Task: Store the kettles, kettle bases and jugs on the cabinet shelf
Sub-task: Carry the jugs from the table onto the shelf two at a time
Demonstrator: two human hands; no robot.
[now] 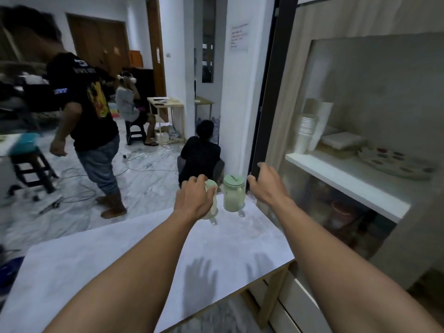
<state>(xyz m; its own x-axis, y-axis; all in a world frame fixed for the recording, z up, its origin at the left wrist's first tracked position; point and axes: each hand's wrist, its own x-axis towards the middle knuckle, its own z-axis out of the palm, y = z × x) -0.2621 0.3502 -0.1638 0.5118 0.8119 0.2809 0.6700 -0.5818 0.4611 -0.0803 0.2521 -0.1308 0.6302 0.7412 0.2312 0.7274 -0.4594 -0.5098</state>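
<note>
Our left hand [195, 198] wraps its fingers around the near jug [211, 203], hiding most of it; we see only a pale green strip of its side and lid past the knuckles. It stands on the table [120, 260] near the far corner. Just to its right, apart from it, the second jug [233, 195] stands upright and fully in view, green lid on, close to the table's far edge. Further right, our right hand [266, 186] curls onto the dark edge of the cabinet door [266, 104]; the fingertips are hidden behind that edge, so we cannot tell how tightly they close. Through the door's glass the shelf [346, 181] is hazy: stacked cups [306, 135] and a tray [396, 164] blur together. The shelf's front strip looks bare. The table's near part lies open.
</note>
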